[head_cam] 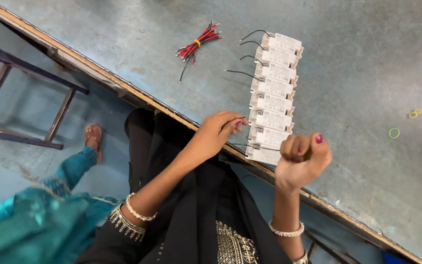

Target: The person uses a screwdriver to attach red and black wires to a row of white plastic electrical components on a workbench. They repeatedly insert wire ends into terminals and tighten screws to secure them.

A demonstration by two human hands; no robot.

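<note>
A row of several white rectangular modules [272, 98] lies side by side on the blue-grey table [357, 58], and thin black wires stick out of the far ones. My left hand [216, 132] pinches a thin black wire [244, 122] beside the nearer modules. My right hand [303, 156] is a closed fist just right of the nearest module [263, 154]. A slim dark shaft [260, 146] runs from that fist across the nearest module; what the fist hides of it I cannot see.
A banded bundle of red and black wires [199, 43] lies further back. Yellow rubber bands [414, 113] and a green one [394, 133] lie to the right. The table's wooden edge [123, 83] runs diagonally. A metal stool frame [20, 98] and another person's sandalled foot [93, 139] are on the left.
</note>
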